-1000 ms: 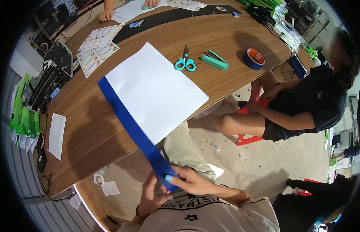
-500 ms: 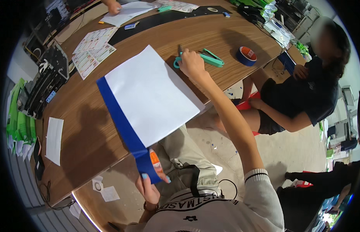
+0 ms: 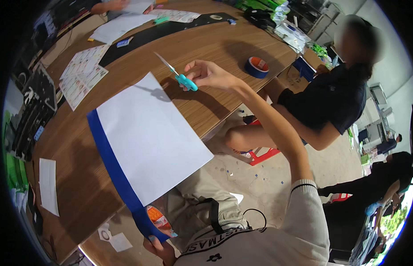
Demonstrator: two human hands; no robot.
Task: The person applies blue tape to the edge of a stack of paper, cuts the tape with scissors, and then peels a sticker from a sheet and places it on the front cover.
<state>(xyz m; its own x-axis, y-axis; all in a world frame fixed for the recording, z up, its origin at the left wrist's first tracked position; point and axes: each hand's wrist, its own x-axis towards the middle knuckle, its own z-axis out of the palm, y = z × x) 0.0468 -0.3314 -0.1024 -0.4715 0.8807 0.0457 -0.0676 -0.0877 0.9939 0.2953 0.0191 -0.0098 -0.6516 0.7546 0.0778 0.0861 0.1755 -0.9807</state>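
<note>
Above the brown wood-grain tabletop (image 3: pixel 197 40), my right grip (image 3: pixel 211 75) is closed around the smooth turquoise handles of a pair of scissors (image 3: pixel 184 80). The slim metal blades taper to a point aimed up and to the left; the tool is raised, and a soft shadow falls on the paper beneath it. Whether the blades are slightly parted I cannot tell.

At the near edge, my left grip (image 3: pixel 163 249) holds a roll of blue tape (image 3: pixel 157 221), its pale-blue-nailed finger against the outer face. The roll is a short, round form with a glossy orange-and-white label inside the ring. From it a flat blue band (image 3: pixel 112 164) of even width runs up along the left side of the white paper (image 3: pixel 148 137). Whether it is fully bonded along that length I cannot determine.

The paper is smooth, matt and four-cornered, set at a slant, with its near end extending past the tabletop's edge.

Beyond my right grip lies a second ring of blue tape (image 3: pixel 257 67), likewise orange-labelled. Toward the far left, thin printed sheets (image 3: pixel 84 71) overlap beside a flat black strip (image 3: pixel 157 37); nearer, a narrow white slip (image 3: pixel 48 186) lies apart.
</note>
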